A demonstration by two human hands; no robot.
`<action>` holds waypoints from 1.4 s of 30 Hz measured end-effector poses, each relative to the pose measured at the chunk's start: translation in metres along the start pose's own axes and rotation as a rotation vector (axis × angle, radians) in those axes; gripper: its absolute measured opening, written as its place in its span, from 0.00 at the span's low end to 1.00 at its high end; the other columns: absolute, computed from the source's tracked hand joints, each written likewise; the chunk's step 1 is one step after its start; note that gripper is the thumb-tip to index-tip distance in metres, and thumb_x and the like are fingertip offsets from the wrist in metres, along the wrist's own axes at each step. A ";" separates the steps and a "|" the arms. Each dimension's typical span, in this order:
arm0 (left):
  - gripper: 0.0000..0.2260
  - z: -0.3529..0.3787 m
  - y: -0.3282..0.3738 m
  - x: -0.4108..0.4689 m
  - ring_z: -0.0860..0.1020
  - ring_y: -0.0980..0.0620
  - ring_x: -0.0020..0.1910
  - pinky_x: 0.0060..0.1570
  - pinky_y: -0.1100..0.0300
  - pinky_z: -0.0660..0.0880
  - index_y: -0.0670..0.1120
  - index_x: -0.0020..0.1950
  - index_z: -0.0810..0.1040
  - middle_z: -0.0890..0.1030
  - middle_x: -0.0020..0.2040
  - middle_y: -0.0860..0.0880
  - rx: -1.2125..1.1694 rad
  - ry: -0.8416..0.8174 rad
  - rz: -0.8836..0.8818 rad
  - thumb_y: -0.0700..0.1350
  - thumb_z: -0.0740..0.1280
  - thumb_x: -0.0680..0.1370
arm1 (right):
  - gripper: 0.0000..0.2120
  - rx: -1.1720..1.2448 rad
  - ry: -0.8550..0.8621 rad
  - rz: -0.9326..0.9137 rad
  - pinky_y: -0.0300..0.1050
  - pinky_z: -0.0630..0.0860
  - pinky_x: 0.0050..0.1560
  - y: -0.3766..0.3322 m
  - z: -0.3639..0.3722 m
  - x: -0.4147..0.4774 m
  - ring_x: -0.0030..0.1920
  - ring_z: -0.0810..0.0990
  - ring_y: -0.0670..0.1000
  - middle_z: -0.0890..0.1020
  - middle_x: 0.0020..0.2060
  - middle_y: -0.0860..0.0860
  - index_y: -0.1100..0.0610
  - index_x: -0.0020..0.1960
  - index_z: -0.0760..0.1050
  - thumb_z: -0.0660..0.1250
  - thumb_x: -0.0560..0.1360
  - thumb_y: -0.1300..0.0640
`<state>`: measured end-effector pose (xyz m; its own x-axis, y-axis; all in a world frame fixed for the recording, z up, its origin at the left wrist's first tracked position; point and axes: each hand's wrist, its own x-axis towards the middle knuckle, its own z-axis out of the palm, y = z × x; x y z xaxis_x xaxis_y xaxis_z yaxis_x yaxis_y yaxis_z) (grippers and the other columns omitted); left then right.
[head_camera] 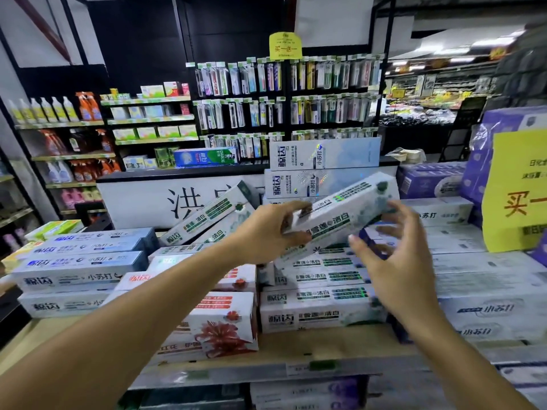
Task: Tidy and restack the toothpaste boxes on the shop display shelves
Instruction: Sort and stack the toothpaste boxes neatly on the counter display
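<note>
The left hand (263, 232) pinched the tilted green-print toothpaste box (343, 214) at its low end; its axis rose rightward above the spread right hand (399, 261).

Toothbrushes (284, 93) hang behind (yellow sign (285, 46) above them).

Bright, even overhead shop light: strip lights (461, 51) blown out top right, back wall (142, 39) dark, only soft shadows between the stacked boxes (319, 306). Motion blur smears the right hand (396, 261) and its fingers (402, 214); the tilted box (340, 214) gripped by the left hand (266, 232) is slightly soft, and iridescent glare shows on the foil box (318, 180). Wide-angle bowing at the edges: left shelves (59, 155) lean, yellow sign (518, 196) is stretched, far aisle (429, 93) out of focus.
</note>
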<state>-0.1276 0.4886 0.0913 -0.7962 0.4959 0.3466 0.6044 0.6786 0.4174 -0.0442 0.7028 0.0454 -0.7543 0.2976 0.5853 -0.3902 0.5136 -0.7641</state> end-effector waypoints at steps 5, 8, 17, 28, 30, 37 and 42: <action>0.26 0.004 -0.014 0.021 0.69 0.58 0.35 0.37 0.62 0.66 0.54 0.73 0.72 0.69 0.38 0.53 -0.013 -0.025 0.057 0.51 0.74 0.75 | 0.32 -0.561 -0.039 -0.382 0.49 0.60 0.71 0.007 -0.020 0.038 0.74 0.61 0.57 0.67 0.72 0.53 0.50 0.74 0.66 0.71 0.73 0.46; 0.26 0.007 -0.016 0.026 0.71 0.66 0.33 0.34 0.72 0.66 0.54 0.72 0.73 0.70 0.38 0.57 -0.011 -0.037 0.112 0.51 0.75 0.75 | 0.32 -0.761 -0.300 -0.457 0.53 0.51 0.77 0.008 -0.018 0.054 0.75 0.62 0.56 0.69 0.73 0.50 0.46 0.76 0.63 0.68 0.75 0.42; 0.34 0.013 -0.026 0.021 0.78 0.64 0.41 0.42 0.77 0.70 0.53 0.74 0.70 0.80 0.45 0.53 -0.045 -0.155 0.042 0.53 0.78 0.71 | 0.24 -0.791 -0.528 -0.461 0.48 0.69 0.60 0.010 -0.011 0.073 0.59 0.68 0.50 0.76 0.58 0.43 0.36 0.72 0.67 0.66 0.78 0.48; 0.05 0.012 -0.059 0.006 0.80 0.57 0.41 0.34 0.74 0.70 0.48 0.48 0.86 0.83 0.42 0.55 0.212 -0.254 -0.199 0.48 0.74 0.75 | 0.23 -0.846 -0.571 -0.432 0.49 0.66 0.61 0.023 0.005 0.074 0.59 0.67 0.50 0.74 0.57 0.44 0.36 0.70 0.69 0.67 0.77 0.49; 0.04 0.011 -0.061 0.002 0.80 0.56 0.42 0.38 0.71 0.71 0.48 0.47 0.86 0.83 0.43 0.55 0.173 -0.234 -0.172 0.47 0.74 0.75 | 0.23 -0.830 -0.601 -0.410 0.48 0.66 0.61 0.027 0.015 0.073 0.59 0.66 0.50 0.73 0.57 0.45 0.37 0.71 0.68 0.67 0.78 0.50; 0.06 0.007 -0.069 -0.010 0.80 0.60 0.44 0.39 0.79 0.69 0.50 0.49 0.87 0.84 0.46 0.57 0.158 -0.144 -0.110 0.43 0.74 0.73 | 0.25 -0.741 -0.613 -0.312 0.47 0.69 0.59 0.033 0.043 0.082 0.59 0.65 0.49 0.73 0.56 0.45 0.41 0.72 0.68 0.68 0.77 0.54; 0.05 0.006 -0.074 -0.018 0.76 0.63 0.43 0.38 0.77 0.70 0.50 0.48 0.87 0.79 0.45 0.58 0.181 -0.050 -0.048 0.47 0.75 0.73 | 0.24 -0.742 -0.613 -0.304 0.47 0.68 0.57 0.032 0.061 0.089 0.61 0.65 0.51 0.73 0.58 0.48 0.41 0.72 0.68 0.68 0.78 0.54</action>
<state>-0.1583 0.4331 0.0492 -0.8272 0.4840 0.2855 0.5542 0.7865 0.2726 -0.1560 0.6968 0.0560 -0.9002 -0.2873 0.3273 -0.3417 0.9319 -0.1217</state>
